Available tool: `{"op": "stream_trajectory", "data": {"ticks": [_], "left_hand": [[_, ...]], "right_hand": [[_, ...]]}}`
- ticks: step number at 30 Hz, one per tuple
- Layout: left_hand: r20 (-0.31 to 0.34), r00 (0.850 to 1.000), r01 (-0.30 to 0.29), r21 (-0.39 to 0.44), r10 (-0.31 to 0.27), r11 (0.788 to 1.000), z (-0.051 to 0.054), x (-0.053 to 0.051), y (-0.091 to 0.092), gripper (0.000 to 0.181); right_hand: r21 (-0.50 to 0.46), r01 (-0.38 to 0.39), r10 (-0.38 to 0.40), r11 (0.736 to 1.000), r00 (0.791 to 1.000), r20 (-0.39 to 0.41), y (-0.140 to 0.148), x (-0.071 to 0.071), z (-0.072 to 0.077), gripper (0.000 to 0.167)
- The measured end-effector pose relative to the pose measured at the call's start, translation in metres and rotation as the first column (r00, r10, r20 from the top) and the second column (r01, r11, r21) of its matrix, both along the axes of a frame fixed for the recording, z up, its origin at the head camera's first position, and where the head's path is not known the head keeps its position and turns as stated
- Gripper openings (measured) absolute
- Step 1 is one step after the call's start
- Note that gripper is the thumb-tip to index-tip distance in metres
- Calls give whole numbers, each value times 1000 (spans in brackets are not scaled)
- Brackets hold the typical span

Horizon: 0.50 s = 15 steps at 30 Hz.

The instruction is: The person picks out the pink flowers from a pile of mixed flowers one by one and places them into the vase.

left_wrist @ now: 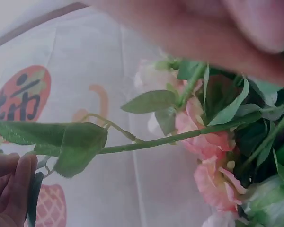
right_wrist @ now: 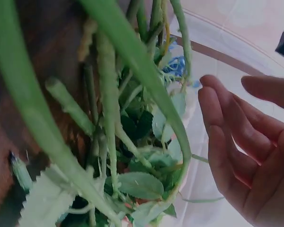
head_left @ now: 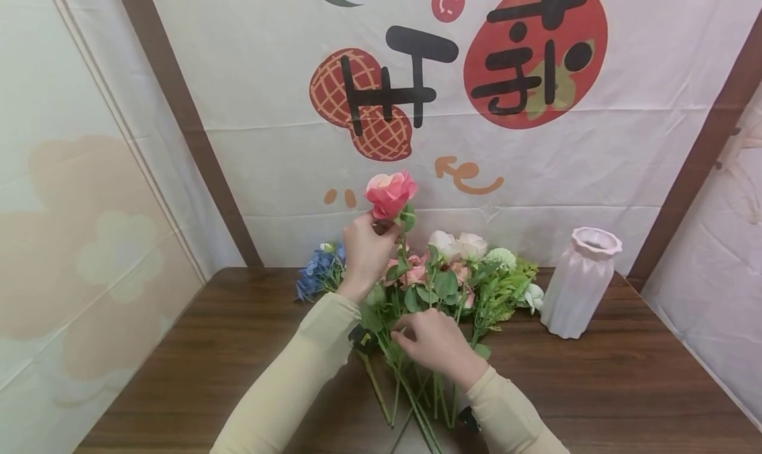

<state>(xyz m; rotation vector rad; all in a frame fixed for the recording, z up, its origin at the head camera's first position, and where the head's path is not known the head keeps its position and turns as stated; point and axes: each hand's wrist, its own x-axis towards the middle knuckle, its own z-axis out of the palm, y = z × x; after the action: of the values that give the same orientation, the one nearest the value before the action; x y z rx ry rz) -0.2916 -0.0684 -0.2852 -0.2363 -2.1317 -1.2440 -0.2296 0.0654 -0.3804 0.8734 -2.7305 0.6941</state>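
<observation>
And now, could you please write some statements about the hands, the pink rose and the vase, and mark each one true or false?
1. The left hand holds the pink rose just below its bloom. True.
2. The right hand is near the green stems. True.
3. Both hands grip the pink rose. False: only the left hand does; the right hand holds nothing.
4. The pale vase stands on the wooden table. True.
5. The pink rose stands in the pale vase. False: it is in the left hand, apart from the vase.
</observation>
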Motion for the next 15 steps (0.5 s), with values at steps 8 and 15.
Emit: {"op": "stream_trajectory", "data": {"ticks": [8,15], "left_hand": [[-11,999,47,82,-46,995,3,13,-2,13],[-49,996,75,141,-68,987,15,27,-8,16]], "right_hand": [[-138,104,-130,985,972,-194,14,-5,16,13],[-265,147,-200,953,962,-186,29,-11,34,17]]}}
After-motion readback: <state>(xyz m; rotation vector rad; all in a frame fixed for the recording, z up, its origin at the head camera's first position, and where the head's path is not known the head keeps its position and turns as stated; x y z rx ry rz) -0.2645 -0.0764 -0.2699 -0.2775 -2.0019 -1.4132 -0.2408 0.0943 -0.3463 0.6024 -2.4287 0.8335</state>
